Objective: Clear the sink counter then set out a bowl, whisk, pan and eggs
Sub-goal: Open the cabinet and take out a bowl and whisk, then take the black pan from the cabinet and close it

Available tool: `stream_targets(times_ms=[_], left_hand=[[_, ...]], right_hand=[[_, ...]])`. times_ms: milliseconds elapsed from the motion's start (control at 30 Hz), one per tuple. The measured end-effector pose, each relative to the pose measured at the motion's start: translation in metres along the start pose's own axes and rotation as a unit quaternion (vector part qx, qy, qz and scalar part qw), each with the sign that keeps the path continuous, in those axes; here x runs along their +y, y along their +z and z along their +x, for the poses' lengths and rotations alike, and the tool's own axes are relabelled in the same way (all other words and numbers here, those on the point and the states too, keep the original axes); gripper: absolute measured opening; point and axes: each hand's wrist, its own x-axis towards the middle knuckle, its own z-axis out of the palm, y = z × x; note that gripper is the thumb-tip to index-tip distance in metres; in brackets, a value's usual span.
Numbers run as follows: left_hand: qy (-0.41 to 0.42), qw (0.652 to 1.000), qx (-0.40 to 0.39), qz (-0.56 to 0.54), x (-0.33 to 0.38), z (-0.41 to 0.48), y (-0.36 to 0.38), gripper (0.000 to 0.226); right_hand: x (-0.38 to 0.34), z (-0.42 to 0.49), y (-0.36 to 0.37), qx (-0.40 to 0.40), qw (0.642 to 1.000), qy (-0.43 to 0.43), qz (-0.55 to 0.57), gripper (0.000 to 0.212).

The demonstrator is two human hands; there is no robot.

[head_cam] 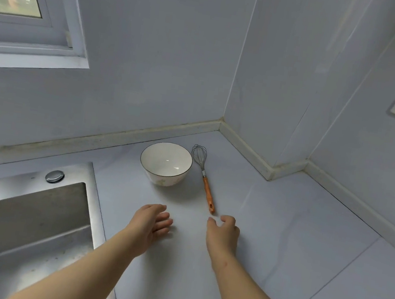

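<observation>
Near the back corner of the tabletop (282, 226), right of the sink (29, 201), the bowl (165, 163) stands upright. The whisk (206, 178) lies just beside it on its right, wire head away from you and orange handle pointing back at you. Your left hand (152, 222) hovers low in front of the bowl, its grip loose and wide, holding nothing. Your right hand (224, 231) is just short of the handle's end, fingers lightly curled, its grip also holding nothing. I judge the bowl and whisk set out, with the pan and eggs not in view and yet to come. The danger lies in that right hand: a careless brush against the round handle would likely roll or swing the whisk into the bowl. Eggs, once brought, could roll across this smooth surface toward the sink's edge unless you rest them in something. As for containers, the bowl shows only a clean white inside with nothing in it; only part of the sink's steel basin is visible.
</observation>
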Motion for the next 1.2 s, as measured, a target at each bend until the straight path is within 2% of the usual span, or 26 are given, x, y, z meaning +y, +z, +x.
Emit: stream_targets(times_ms=[167, 367, 500, 633, 833, 967, 1100, 1200], left_hand=[[-0.002, 0.999, -0.034, 0.024, -0.017, -0.027, 0.000, 0.006], [0.000, 0.991, -0.078, 0.111, -0.034, -0.063, -0.022, 0.017], [0.011, 0.983, -0.102, 0.155, -0.049, -0.087, -0.039, 0.014], [-0.002, 0.982, -0.125, 0.144, -0.068, -0.113, -0.070, 0.012], [-0.017, 0.970, -0.163, 0.181, -0.087, -0.152, -0.101, 0.017], [-0.045, 0.955, -0.201, 0.211, -0.111, -0.187, -0.109, 0.013], [-0.070, 0.939, -0.248, 0.229, -0.142, -0.228, -0.104, 0.022], [-0.086, 0.925, -0.286, 0.234, -0.168, -0.261, -0.093, 0.021]], right_hand=[[0.022, -0.036, -0.002, 0.017, 1.000, -0.016, 0.017, 0.010], [0.041, -0.095, 0.003, 0.047, 0.996, 0.024, 0.067, 0.022], [0.059, -0.136, 0.012, 0.074, 0.995, 0.031, 0.051, 0.018], [0.076, -0.185, 0.027, 0.091, 0.996, 0.017, 0.016, 0.018], [0.094, -0.237, 0.043, 0.120, 0.986, 0.036, 0.107, 0.021], [0.129, -0.282, 0.044, 0.155, 0.975, 0.089, 0.131, 0.024], [0.172, -0.328, 0.024, 0.231, 0.953, 0.142, 0.134, 0.029], [0.192, -0.360, -0.003, 0.301, 0.933, 0.129, 0.149, 0.031]])
